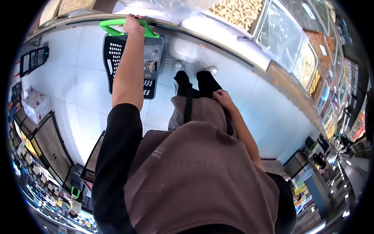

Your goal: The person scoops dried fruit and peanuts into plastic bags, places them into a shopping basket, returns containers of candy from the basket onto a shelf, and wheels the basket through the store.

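Your left hand [133, 24] is at 11 o'clock, with the arm stretched forward. Its fingers are closed around the green handle [150, 32] of the black basket [115, 50]. The basket is below this handle, over the pale tiled floor [91, 87]; if its bottom touches the floor, I cannot tell. Inside it there is something small and colourful [150, 65], too unclear to name. The left hand is just beside the edge of the table [278, 74], but whether they touch is not clear.

Your right hand [220, 96] is low at 1 o'clock, near the brown apron [202, 156] and your black trousers [207, 82]. Its fingers are bent and narrow; whether they pinch some cloth, I cannot tell.

The table curves from 11 o'clock to 3 o'clock. On it, at 1 o'clock, is a tray of peanuts [237, 12], and beside this lies clear plastic [278, 29] over the next tray. Another black basket, the far basket [34, 61], is at 10 o'clock, and a white box [37, 106] is at 9 o'clock, near a cabinet [50, 146].
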Demonstrator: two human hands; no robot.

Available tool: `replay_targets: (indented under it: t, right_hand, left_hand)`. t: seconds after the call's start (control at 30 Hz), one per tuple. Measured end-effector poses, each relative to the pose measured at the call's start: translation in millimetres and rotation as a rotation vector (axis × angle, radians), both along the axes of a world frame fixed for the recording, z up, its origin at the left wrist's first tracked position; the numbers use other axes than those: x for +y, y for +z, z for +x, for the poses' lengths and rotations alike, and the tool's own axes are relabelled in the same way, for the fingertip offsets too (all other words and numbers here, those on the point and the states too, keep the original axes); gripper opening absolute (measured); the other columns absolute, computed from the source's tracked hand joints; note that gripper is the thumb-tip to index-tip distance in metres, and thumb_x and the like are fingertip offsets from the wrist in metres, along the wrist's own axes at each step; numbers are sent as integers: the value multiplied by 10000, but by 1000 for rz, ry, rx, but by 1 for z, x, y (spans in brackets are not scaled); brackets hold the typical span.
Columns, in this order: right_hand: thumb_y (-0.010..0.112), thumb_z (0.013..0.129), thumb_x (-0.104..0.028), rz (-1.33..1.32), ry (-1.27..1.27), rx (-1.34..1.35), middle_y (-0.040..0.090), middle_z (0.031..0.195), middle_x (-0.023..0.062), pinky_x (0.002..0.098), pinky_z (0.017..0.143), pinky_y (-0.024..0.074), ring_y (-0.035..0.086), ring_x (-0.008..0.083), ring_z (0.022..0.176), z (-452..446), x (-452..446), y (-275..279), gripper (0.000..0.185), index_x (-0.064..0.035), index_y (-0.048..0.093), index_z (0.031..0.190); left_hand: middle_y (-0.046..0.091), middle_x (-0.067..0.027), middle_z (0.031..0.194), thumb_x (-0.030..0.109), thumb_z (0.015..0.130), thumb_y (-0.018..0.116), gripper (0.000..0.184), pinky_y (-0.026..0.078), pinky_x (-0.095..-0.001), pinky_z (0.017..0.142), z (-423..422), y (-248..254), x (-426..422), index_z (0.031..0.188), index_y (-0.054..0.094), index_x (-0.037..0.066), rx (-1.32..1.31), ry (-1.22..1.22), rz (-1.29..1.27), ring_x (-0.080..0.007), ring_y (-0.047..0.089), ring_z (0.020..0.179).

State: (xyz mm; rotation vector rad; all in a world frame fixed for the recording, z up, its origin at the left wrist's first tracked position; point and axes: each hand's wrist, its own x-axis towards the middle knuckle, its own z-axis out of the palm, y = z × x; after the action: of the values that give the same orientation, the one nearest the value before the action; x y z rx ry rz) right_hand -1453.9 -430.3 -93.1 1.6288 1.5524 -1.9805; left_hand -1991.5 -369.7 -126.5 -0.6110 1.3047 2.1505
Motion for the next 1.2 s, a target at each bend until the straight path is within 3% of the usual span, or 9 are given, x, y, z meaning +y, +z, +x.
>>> replay_targets:
  t: [0.03,0.17,0.23,0.5,0.57,0.67,0.9,1.03,1.2]
  right_hand:
    - [587,956,-222,6,23,-183,679,779,98,294,614,505,644,150,687,23,-21,3,260,22,648,889]
    - [580,939,-233,-122,-341,-212,677,783,115,341,592,530,640,202,640,86,-38,-40,282,43,640,956]
    - [572,937,-245,-55,-366,-361,695,814,140,345,588,539,658,209,649,95,-48,-38,298,41,644,977]
    - [573,945,-250,173,-229,-165,710,848,137,327,622,530,677,188,728,59,-110,-25,300,34,647,1011]
    - [569,941,-234,316,-104,-237,708,846,134,334,651,533,679,188,733,53,-142,-18,286,35,645,999]
    - [569,933,-230,251,-217,-181,710,835,139,338,703,535,685,204,738,68,-206,-7,271,28,643,968]
    - [562,948,-216,310,-543,-207,709,820,134,334,657,545,694,199,720,97,-403,-4,273,44,640,974]
    - [577,933,-237,189,-591,-304,713,784,141,347,663,535,691,206,726,132,-529,-20,289,38,667,930]
    - [631,910,-265,252,-809,-330,708,770,118,344,680,518,658,181,705,130,-613,-30,292,23,661,872]
  left_hand:
    - [574,-125,746,143,933,586,212,533,-345,562,14,8,-7,879,496,-41,37,1,-64,-223,586,607]
    - [617,-150,752,134,895,623,230,532,-337,554,35,25,-28,793,521,-45,109,-159,-167,-240,621,608]
    - [602,-130,779,159,884,642,218,566,-369,616,45,25,-41,855,556,-39,129,-262,-194,-263,641,644]
    - [557,-122,574,163,783,585,238,439,-373,482,161,35,-88,676,535,-44,238,-308,-490,-214,556,498]
    - [559,-119,558,162,788,586,253,449,-385,493,194,27,-104,654,534,-46,257,-312,-381,-222,553,472]
    - [571,-109,587,155,817,595,219,457,-373,502,242,20,-141,774,553,-56,299,-517,-340,-223,566,470]
    - [572,-113,615,109,814,596,158,453,-359,512,296,19,-242,793,558,-43,387,-894,-230,-224,583,506]
    - [561,-86,580,111,821,601,128,446,-374,453,328,-1,-324,808,582,-14,433,-1105,-497,-223,563,467]
    - [561,-92,560,158,869,594,154,437,-357,413,357,10,-424,849,596,5,583,-1255,-464,-218,558,429]
